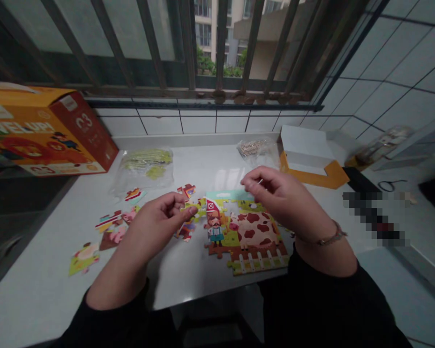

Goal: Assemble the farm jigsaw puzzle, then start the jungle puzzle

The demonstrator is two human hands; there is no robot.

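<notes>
A partly joined jigsaw [253, 232] with a spotted cow, a farmer and a white fence lies on the white counter. Left of it, my left hand [163, 220] has its thumb and fingers curled round a yellow-green puzzle piece [199, 208]. My right hand [275, 193] is above the jigsaw's upper right part, fingers bent and thumb near the index finger; whether anything is between them is too small to tell. Loose pieces lie left of my left hand, among them a pig piece [114, 237] and a green piece [83, 260]. More pieces [186, 190] lie beside the jigsaw.
An orange box [83, 130] stands at the back left. Behind the puzzle are a clear bag with green pieces [148, 164], another plastic bag [259, 151] and an open white-and-orange carton [308, 154]. The counter's front edge [210, 295] is close to me.
</notes>
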